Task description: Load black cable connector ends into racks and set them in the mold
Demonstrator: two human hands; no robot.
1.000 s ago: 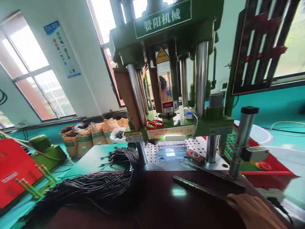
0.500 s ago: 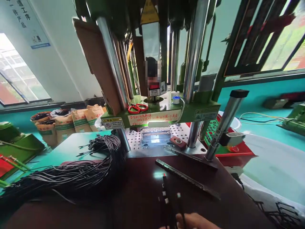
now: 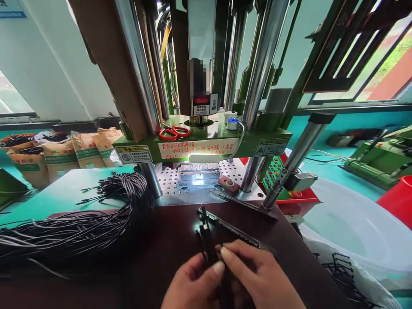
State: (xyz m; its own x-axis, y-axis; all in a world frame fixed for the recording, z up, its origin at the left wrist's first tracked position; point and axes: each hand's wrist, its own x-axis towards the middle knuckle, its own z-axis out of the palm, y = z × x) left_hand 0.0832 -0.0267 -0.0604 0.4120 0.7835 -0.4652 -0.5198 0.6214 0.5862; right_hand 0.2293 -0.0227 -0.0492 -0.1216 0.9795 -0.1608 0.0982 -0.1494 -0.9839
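Black pieces [image 3: 204, 229] clamped in left hand [image 3: 195, 281] and right hand [image 3: 257, 272]; inward-angled grips (thumbs uppermost)

Cables [image 3: 80, 234] lie on the worktop [image 3: 151, 262], left; a bar [image 3: 236, 231] lies right, another [image 3: 243, 204] behind it. Farther back, a mould [image 3: 198, 178] sits on the plate [image 3: 167, 189] beneath the ledge [image 3: 206, 133] carrying scissors [image 3: 174, 133], left, and tape [image 3: 232, 124], right.

Head camera, one: worn on your head, facing forward and down. Nearest, at the lower edge: your left hand [image 3: 193, 281] and right hand [image 3: 257, 272]. Middle range: dark tabletop [image 3: 154, 253], then green press [image 3: 247, 139] straight ahead, its top cropped. Farthest: pale wall [image 3: 48, 73]. Coverage: wide, all in this single view.
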